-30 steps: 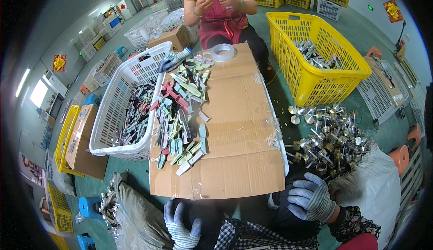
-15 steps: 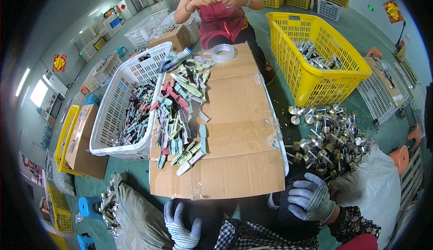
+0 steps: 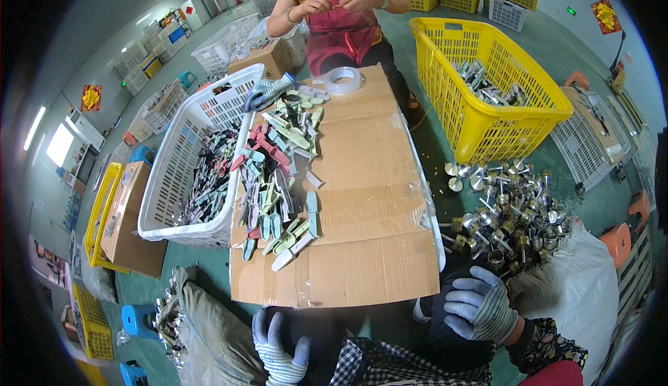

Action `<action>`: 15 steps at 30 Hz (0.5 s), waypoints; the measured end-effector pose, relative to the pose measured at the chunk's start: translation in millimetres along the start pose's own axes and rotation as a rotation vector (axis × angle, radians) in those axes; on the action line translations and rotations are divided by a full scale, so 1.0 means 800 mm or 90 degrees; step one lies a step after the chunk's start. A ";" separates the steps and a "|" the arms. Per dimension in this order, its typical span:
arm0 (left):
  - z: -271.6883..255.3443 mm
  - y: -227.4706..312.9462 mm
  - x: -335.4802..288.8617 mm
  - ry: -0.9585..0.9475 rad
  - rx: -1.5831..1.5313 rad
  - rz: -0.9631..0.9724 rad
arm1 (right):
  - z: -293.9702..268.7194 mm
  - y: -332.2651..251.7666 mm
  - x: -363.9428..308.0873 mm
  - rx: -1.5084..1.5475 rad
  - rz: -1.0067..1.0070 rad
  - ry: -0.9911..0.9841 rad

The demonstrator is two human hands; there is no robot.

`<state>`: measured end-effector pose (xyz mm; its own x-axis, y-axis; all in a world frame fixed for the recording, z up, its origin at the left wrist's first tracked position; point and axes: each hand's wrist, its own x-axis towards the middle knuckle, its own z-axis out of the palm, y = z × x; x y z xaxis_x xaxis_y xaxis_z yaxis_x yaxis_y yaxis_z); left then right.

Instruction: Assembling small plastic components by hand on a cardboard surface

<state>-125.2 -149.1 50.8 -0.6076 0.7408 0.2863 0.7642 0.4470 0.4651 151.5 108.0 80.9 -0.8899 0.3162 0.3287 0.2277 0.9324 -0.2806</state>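
My left hand, in a striped knit glove, rests low by my lap with its fingers spread, holding nothing. On my right thigh lies my right hand, gloved the same way, its fingers stretched out and empty. Just beyond both is a cardboard sheet used as a tabletop. Along its left side sits a pile of plastic handle pieces in green, grey and pink. At the far end are a roll of clear tape and a loose striped glove.
A white basket of dark parts adjoins the cardboard's left. At right stand a yellow crate and a heap of metal parts with stems, beside a white sack. A co-worker sits opposite. A greenish sack lies at lower left.
My hands and the things on the cardboard stay put. Only the co-worker's hands have shifted slightly, working at something small.
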 end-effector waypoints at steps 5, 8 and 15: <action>0.001 -0.001 0.000 0.001 0.010 0.001 | 0.003 0.001 0.000 0.013 -0.003 0.008; -0.001 0.002 0.001 -0.003 0.008 -0.007 | 0.003 0.001 -0.001 0.004 -0.002 0.006; 0.000 0.000 -0.001 -0.003 0.003 -0.011 | 0.003 0.000 -0.001 0.003 -0.002 0.009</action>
<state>-124.9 -149.5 50.2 -0.6192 0.7358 0.2743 0.7548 0.4613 0.4664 151.2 107.4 78.5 -0.8847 0.3159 0.3428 0.2230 0.9325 -0.2841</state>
